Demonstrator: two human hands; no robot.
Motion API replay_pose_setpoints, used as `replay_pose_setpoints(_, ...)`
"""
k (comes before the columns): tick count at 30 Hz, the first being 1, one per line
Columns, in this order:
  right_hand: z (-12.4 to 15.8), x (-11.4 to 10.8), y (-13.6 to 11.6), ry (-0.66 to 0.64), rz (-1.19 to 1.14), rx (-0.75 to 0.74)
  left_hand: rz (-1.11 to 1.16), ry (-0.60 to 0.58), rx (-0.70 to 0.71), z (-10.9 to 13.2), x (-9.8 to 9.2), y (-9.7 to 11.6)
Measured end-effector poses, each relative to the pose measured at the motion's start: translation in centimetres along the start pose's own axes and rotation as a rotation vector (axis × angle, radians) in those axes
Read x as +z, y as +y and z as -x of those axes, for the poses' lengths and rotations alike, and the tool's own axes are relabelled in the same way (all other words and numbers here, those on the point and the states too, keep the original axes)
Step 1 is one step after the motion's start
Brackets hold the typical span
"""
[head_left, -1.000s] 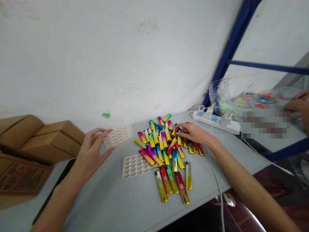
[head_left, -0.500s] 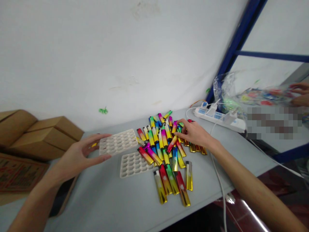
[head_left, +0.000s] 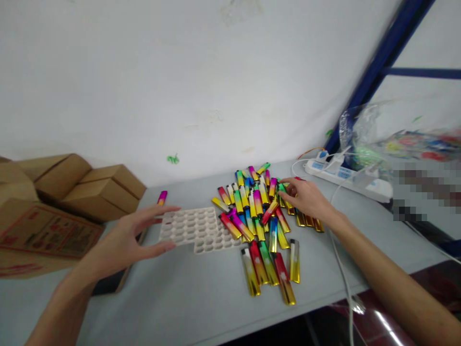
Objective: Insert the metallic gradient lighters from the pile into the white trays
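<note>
My left hand (head_left: 127,235) grips the left end of a white plastic tray with rows of holes (head_left: 187,226), thumb at the near edge and fingers at the far edge. The tray overlaps a second white holed tray (head_left: 216,242), which lies partly under the heap of lighters (head_left: 252,202). The lighters are shiny, fading from red, green, blue, purple or silver into gold. My right hand (head_left: 304,197) is at the right side of the heap, thumb and forefinger apart beside green lighters, other fingers curled. Several lighters (head_left: 268,269) lie nearer the table's front edge.
Cardboard boxes (head_left: 108,190) stand at the left, with a dark phone-like object (head_left: 111,283) below my left wrist. One purple lighter (head_left: 162,197) lies behind my left hand. A white power strip (head_left: 349,180), its cable (head_left: 340,259) and a blue frame (head_left: 374,81) are at the right.
The view has turned a little left. The held tray has come down over the second tray. My right hand stays at the heap, with its fingers a little farther into the green lighters.
</note>
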State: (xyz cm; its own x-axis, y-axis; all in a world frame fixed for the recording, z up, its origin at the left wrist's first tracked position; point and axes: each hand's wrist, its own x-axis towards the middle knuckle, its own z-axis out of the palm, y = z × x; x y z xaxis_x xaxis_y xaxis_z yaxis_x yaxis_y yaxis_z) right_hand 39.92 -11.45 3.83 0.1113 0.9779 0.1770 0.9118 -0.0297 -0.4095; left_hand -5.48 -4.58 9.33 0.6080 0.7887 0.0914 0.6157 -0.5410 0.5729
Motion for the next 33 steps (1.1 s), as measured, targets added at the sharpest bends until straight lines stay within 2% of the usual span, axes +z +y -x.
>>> replay_pose_setpoints(3, 0.0, -0.1, 0.1, 0.055, 0.014, -0.041, -0.101, -0.021, 0.045, 1.8, 1.0, -0.9)
replay_pose_setpoints(6, 0.0, 0.0, 0.2, 0.068, 0.006, -0.073, -0.121, -0.049, 0.073, 2.2, 3.0, -1.0)
replay_pose_setpoints(13, 0.0, 0.3, 0.7, 0.093, -0.015, -0.128, -0.174, -0.095, 0.206, 0.5, 6.7, 1.5)
replay_pose_setpoints(18, -0.1, 0.6, 1.0, 0.101, -0.022, -0.148, -0.137, -0.170, 0.266, -0.7, 8.1, 1.4)
replay_pose_setpoints(23, -0.1, 0.7, 1.0, 0.096, -0.008, -0.147, -0.156, -0.137, 0.302, -0.6, 7.7, 1.1)
replay_pose_setpoints(29, 0.0, 0.6, 0.5, 0.083, 0.000, -0.152, -0.248, -0.054, 0.228, 2.6, 5.6, 0.5)
replay_pose_setpoints(33, 0.2, 0.4, 0.4, 0.090, -0.016, -0.165, -0.246, -0.001, 0.170, 3.9, 6.1, -0.2)
